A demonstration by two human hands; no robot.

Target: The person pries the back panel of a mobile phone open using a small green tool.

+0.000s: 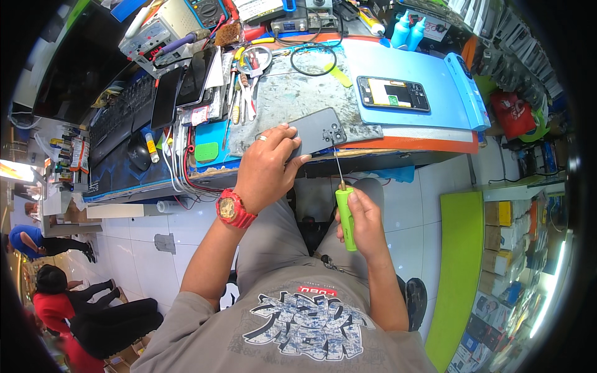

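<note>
My left hand [277,152], a red watch on its wrist, grips a grey phone back [314,130] with a black camera cluster, lying at the front edge of the stained grey work mat [282,86]. My right hand [364,217] is closed round a green-handled tool [345,217]; its thin metal shaft points up to the phone, the tip at the camera cluster. To the right, an opened phone [373,92] with exposed internals lies on a light blue mat [444,93].
Tools [239,99], dark phones [168,99] and cables crowd the bench's left, beside a keyboard and mouse [140,151]. Blue bottles [401,34] and equipment stand at the back. Shelves [504,230] line the right. Other people [46,304] are at the lower left.
</note>
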